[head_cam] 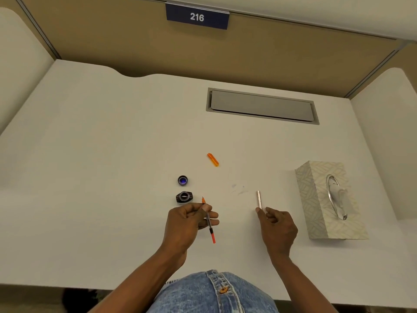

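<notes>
Left hand (189, 220) pinches orange-nibbed clear pen core (209, 224), aimed at open dark ink bottle (184, 197), likely for filling; right hand (277, 224) pinches pale tubular barrel (259, 199).

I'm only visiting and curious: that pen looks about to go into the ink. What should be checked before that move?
1. Ink bottle open: ok, its cap lies apart behind it.
2. Pen held securely: ok, the left hand curls its fingers round it.
3. Nib aimed toward the bottle: ok, the orange tip sits just beside it.
4. Ink level in the bottle: cannot tell.
5. Right hand free to steady the bottle: not ok, its fingertips are at the pale tube; pinching or only touching, cannot tell.
6. Tissue box handy for drips: probably ok, it stands beside the right hand.
</notes>
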Tool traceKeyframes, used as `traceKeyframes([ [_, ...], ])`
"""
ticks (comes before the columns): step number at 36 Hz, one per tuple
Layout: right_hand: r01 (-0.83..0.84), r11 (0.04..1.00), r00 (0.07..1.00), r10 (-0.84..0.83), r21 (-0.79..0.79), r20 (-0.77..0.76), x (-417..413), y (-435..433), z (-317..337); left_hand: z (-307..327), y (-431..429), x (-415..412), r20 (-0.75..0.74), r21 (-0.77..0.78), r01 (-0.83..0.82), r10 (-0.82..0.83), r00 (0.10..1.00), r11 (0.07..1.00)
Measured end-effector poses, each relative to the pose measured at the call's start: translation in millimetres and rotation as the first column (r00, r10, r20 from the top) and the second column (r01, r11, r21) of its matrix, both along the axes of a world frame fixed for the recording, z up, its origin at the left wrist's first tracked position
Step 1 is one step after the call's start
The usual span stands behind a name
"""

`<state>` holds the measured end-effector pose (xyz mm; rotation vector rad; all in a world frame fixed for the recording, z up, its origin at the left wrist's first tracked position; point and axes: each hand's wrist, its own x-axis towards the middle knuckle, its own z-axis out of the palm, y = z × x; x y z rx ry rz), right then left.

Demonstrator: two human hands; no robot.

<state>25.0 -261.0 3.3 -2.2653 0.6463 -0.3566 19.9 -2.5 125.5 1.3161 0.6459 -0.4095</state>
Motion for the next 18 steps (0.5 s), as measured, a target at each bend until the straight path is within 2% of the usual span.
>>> traceKeyframes([
  [4,-0.015,1.000,0.999,0.015,-0.008,0.036,-14,3,8,1,1,0,-0.015,-0.009,-0.004,0.004,1.000,1.000],
  [10,-0.170,0.983,0.985,0.166,0.068,0.055,-35,32,38,0,5,0,-0.076,-0.086,-0.059,0.053,0.996,0.995],
  [15,-0.377,0.909,0.926,0.376,0.176,0.042,-42,66,71,-3,6,0,-0.132,-0.157,-0.146,0.126,0.983,0.977],
  [18,-0.497,0.848,0.867,0.494,0.184,0.063,-43,86,87,-5,8,0,-0.156,-0.190,-0.190,0.161,0.975,0.963],
])
